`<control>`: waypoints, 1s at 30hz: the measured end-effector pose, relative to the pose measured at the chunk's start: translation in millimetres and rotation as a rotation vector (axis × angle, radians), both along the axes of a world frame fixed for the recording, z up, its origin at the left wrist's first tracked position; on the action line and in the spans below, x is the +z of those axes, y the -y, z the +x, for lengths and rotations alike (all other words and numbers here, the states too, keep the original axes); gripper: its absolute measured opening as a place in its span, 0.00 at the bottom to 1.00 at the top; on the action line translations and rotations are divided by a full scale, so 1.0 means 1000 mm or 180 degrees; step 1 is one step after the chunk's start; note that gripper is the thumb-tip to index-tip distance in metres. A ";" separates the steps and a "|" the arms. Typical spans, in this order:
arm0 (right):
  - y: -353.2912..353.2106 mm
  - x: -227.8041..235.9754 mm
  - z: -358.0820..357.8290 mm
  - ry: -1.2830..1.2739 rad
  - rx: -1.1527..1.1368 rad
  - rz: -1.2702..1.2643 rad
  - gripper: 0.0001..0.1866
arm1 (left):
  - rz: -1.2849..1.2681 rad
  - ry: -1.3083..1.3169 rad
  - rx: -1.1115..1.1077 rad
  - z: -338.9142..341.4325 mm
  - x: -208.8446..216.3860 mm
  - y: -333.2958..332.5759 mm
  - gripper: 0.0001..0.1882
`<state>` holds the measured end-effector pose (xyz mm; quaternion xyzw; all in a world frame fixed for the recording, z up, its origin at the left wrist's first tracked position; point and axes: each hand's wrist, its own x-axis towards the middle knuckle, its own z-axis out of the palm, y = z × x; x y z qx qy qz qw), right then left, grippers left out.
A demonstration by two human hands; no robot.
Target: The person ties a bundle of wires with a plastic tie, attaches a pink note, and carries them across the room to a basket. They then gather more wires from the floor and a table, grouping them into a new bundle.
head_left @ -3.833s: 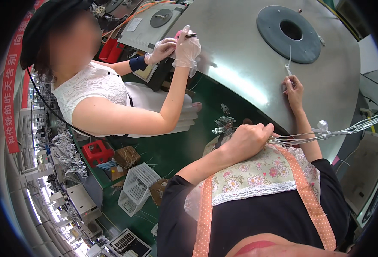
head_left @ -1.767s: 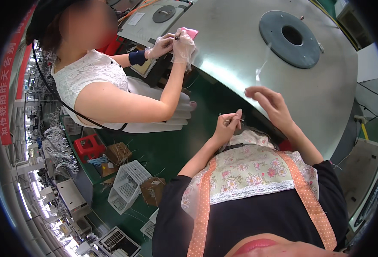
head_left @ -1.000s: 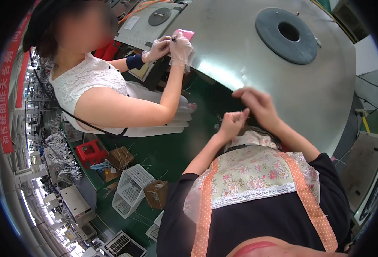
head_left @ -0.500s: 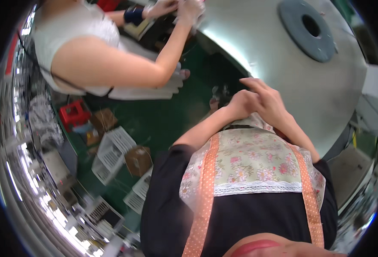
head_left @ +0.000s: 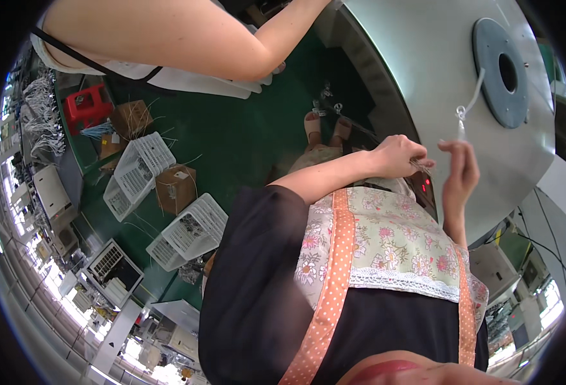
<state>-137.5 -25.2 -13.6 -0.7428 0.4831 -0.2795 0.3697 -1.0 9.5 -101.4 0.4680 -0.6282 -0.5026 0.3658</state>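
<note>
My left hand [head_left: 399,156] is closed in front of my apron, with a small bundle of thin greyish wires [head_left: 422,167] poking out of its fingers. To its right my right hand [head_left: 460,172] is raised over the edge of the round metal table [head_left: 417,58], its fingers bent and parted from the thumb, slightly blurred. Just beyond its knuckles a short white cable [head_left: 474,96] with a clear looped end shows against the tabletop. Its lower end meets the hand's outline; whether it lies on the table or hangs in the air is unclear.
A grey disc [head_left: 488,83] with a central hole lies on the table. A co-worker's bare arm [head_left: 231,45] reaches across the upper left. On the green floor stand white baskets [head_left: 190,231], cardboard boxes [head_left: 175,188] and a red stool [head_left: 85,110]. Red lit digits glow beside the table's edge.
My hands were together and have parted, the right one moving right and opening. The white cable and the wires in my left hand have come into sight. The whole view has shifted.
</note>
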 end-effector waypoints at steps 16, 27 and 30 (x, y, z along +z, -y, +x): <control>-0.004 -0.005 -0.012 0.1942 0.0535 0.2638 0.17 | 0.0744 -0.0540 -0.0188 0.046 0.040 -0.015 0.13; -0.024 -0.013 0.005 0.0703 -0.0258 0.1028 0.13 | 0.1049 -0.0891 0.0261 0.061 0.042 -0.015 0.17; -0.031 -0.012 0.025 0.0053 0.0069 -0.0121 0.15 | 0.1094 -0.0926 0.0243 0.062 0.038 -0.016 0.20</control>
